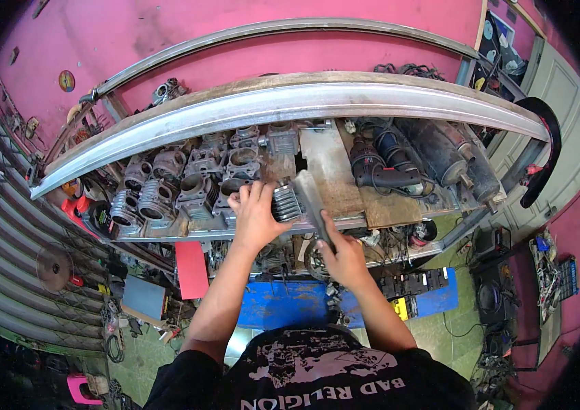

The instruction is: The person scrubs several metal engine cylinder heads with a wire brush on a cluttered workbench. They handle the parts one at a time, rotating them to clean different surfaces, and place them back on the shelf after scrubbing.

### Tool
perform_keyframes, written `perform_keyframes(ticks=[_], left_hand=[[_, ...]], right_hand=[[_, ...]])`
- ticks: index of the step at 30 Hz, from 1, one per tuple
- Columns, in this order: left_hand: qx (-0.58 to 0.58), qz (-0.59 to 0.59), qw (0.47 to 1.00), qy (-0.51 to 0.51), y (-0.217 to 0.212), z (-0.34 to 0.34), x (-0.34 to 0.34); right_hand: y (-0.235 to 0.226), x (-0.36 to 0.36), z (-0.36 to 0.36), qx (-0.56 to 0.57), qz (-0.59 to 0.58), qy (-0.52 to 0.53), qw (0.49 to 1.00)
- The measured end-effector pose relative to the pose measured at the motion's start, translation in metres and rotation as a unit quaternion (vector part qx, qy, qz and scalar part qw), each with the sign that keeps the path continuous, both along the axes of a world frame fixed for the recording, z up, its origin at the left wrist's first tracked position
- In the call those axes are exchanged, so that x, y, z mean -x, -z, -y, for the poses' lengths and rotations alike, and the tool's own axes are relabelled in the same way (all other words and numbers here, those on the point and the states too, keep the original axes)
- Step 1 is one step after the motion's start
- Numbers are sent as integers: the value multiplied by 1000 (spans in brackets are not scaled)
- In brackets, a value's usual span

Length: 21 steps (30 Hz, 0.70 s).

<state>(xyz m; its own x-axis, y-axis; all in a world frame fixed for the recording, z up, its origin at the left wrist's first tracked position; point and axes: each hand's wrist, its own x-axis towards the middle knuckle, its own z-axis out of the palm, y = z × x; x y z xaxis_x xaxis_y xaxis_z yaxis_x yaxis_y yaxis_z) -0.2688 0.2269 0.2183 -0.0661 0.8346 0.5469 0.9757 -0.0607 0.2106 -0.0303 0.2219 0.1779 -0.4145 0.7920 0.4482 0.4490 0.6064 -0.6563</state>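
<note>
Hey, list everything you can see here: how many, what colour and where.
Finned block: one, silver-grey, at the workbench edge
Flat metal tool: one, grey, right of that block
Cylinder blocks: about ten, grey, workbench left
Power tool: at least one, dark, workbench right
Canisters: at least two, dark, far right of workbench
Beam: one, silver, across the workbench
Red panel: one, red, lower left
Stool-like object: one, pink, bottom left
Door: one, pale, upper right
Wall: pink, behind
Small clutter: uncountable, mixed, all around
Shirt: one, black, bottom centre
Left hand: one, bare, holding finned block
Right hand: one, bare, gripping flat tool
</note>
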Motion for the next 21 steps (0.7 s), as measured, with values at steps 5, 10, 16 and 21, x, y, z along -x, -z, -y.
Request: perform_keyframes(ticks=[5,10,16,21], left_hand=[[18,-103,994,22,-19,-10,-26],[-4,-95,991,90,-25,-26,-21],[-46,-37,989,134,-12,-26,-14],[-40,1,993,107,15,-8,-5]], right_hand=[[43,-13,-37,224,-151,-70,960],[38,-18,-23,122,-146,-37,981],[-3,-26,-9,54,-27,53,997],[13,-4,10,-73,-1,34,997]])
